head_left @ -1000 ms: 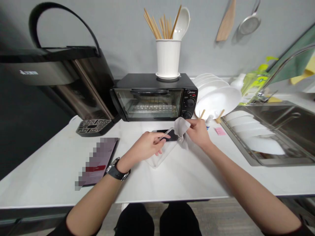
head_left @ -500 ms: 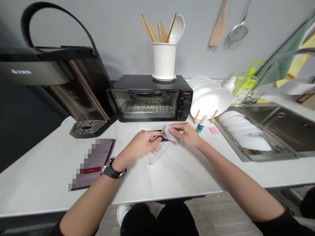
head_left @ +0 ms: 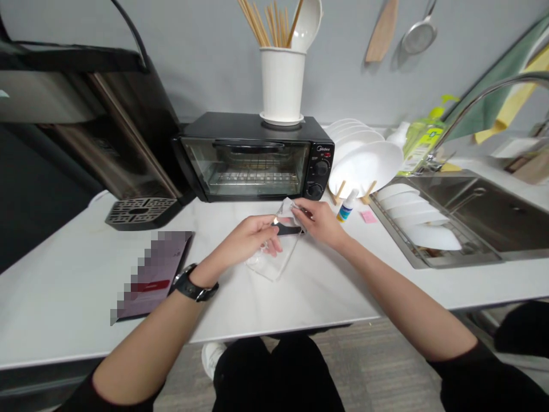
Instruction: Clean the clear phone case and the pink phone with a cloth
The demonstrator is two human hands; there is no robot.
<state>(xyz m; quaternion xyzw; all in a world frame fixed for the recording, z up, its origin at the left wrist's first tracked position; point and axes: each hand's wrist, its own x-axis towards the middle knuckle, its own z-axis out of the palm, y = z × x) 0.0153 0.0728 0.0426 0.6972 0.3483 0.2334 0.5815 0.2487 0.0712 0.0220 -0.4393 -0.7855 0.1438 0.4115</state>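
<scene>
At far left, dispenser on the counter, drip tray facing forward, presumably to catch spills. Right of that, a tablet-like device, flat, screen partly pixelated; likely laid beside the left arm for a quick look. Watch on left wrist.

Left hand: thumb and index pinched together on the edge of a clear case, rest of fingers loosely curled behind it, visible through the plastic. Edge grip probably leaves most of the case uncovered. Case is off the counter at the far side, tilted; can't tell if its near corner touches down.

Toaster oven behind, white cup on top, maybe to save counter room. Dark flat item, maybe a phone, between the hands, mostly hidden.

Right hand: thumb and fingertips nearly together, gripping a thin white cloth at the case's far edge. Remaining fingers bent; gap inside can't be seen.

Further right: spray bottle upright, within easy reach; plates on edge, likely racked to stay apart; pink note; bowls in a rack by the sink, probably draining.
</scene>
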